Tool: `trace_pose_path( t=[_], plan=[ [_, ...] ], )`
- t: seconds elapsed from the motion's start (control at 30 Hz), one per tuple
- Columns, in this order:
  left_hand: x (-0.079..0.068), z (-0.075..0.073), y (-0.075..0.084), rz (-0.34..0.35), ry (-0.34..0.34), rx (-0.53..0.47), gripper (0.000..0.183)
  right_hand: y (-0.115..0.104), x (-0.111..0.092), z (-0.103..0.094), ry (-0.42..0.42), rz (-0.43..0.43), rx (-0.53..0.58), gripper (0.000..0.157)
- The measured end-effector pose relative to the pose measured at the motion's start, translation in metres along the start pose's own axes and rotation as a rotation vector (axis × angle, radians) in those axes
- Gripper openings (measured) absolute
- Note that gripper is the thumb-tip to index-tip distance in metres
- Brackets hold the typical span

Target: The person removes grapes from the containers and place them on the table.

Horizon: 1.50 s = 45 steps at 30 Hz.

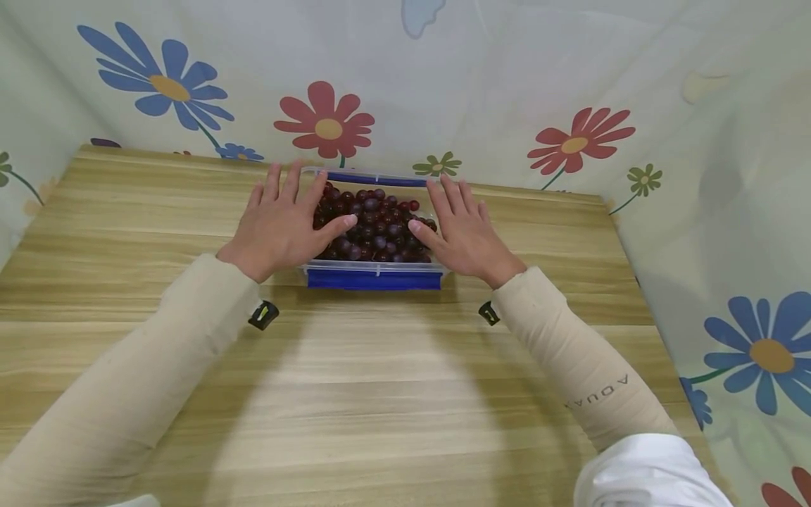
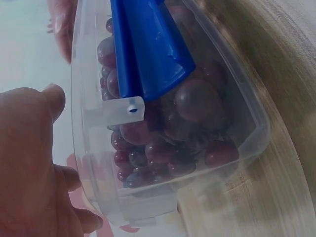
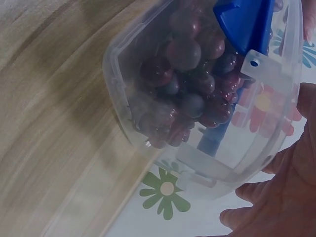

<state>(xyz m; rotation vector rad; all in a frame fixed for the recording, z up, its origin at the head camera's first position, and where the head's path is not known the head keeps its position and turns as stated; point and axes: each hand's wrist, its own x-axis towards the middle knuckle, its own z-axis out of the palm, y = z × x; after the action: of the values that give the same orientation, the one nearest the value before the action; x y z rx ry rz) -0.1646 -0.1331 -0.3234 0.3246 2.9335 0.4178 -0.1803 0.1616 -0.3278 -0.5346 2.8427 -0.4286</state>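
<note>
A clear plastic food box (image 1: 342, 265) full of dark red and purple grapes (image 1: 380, 225) stands near the back of the table. My left hand (image 1: 275, 229) lies over the box's left end, fingers straight and pointing away, thumb stretched inward above the grapes. Over the right end is my right hand (image 1: 465, 236), its fingers also extended and its thumb pointing inward. A blue clip flap (image 1: 374, 279) runs along the near side; another blue strip shows at the far side. Both wrist views show a hand beside the box's top rim and grapes through the clear wall.
The box rests on a wood-grain table (image 1: 380, 394). Behind it and to the right hangs a pale curtain (image 1: 469, 84) printed with flowers. Small black devices (image 1: 262, 315) show at both wrists, by the beige sleeves (image 1: 209, 310).
</note>
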Motion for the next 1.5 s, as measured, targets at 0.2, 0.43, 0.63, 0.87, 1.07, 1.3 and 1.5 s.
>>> trace_pose_path(
  t=[0.2,0.43,0.63,0.87,1.07,1.3,1.5],
  plan=[
    [0.000,0.002,-0.002,0.003,0.006,-0.003,0.100,0.001,0.000,0.003,-0.004,0.002,-0.005,0.079],
    [0.000,0.005,-0.006,0.000,-0.009,-0.024,0.101,0.001,0.001,0.007,-0.016,-0.001,-0.016,0.080],
    [0.001,0.006,-0.009,-0.002,-0.024,-0.024,0.102,0.000,0.001,0.010,-0.032,0.005,-0.004,0.080],
    [0.001,0.006,-0.011,-0.001,-0.017,-0.019,0.101,0.000,0.002,0.010,-0.040,0.004,0.003,0.080],
    [0.001,0.006,-0.012,-0.002,-0.023,-0.028,0.101,0.001,0.003,0.010,-0.038,0.004,0.009,0.080],
    [0.002,0.009,-0.012,0.001,-0.014,-0.028,0.102,0.001,0.003,0.011,-0.042,0.003,0.025,0.081],
    [0.002,0.014,-0.013,-0.012,-0.001,-0.032,0.108,0.002,0.004,0.012,-0.043,0.004,0.031,0.081]
  ],
)
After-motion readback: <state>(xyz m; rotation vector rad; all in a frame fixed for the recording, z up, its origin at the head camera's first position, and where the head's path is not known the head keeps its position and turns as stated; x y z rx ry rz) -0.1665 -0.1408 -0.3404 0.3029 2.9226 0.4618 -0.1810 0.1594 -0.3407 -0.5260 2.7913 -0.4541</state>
